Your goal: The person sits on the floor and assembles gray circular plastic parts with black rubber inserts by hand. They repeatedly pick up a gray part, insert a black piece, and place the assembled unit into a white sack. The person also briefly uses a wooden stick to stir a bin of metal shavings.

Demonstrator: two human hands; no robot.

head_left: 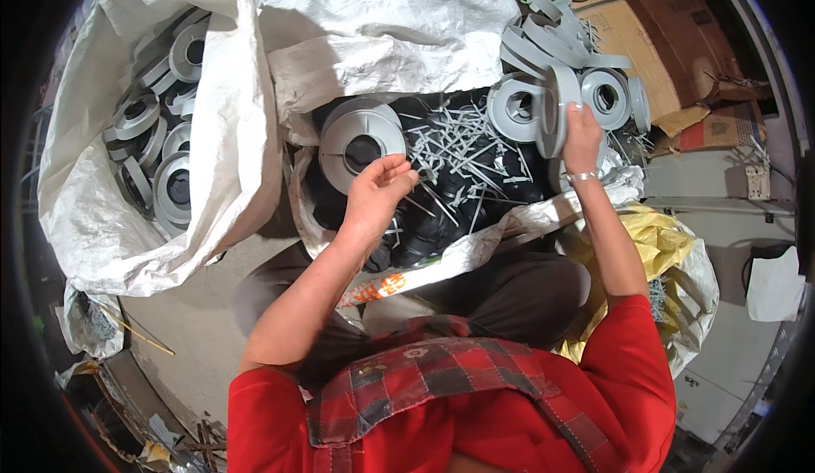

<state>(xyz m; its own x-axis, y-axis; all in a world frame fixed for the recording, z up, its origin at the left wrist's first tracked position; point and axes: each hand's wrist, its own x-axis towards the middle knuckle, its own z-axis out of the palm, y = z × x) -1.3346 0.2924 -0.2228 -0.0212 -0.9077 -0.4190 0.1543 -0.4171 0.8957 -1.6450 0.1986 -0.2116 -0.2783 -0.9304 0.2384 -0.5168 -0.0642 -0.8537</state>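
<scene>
One grey ring in hand, work seemingly midway.
Right hand clamps it at the loose pile; left hand's fingertips meet beside a flanged grey disc, any hold unclear. Sacked rings may be done; piled ones likely remain.

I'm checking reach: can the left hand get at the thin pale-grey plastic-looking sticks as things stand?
Probably yes: the left hand is close to the thin pale-grey plastic-looking sticks, which lie uncovered, and nothing visible blocks it.
</scene>
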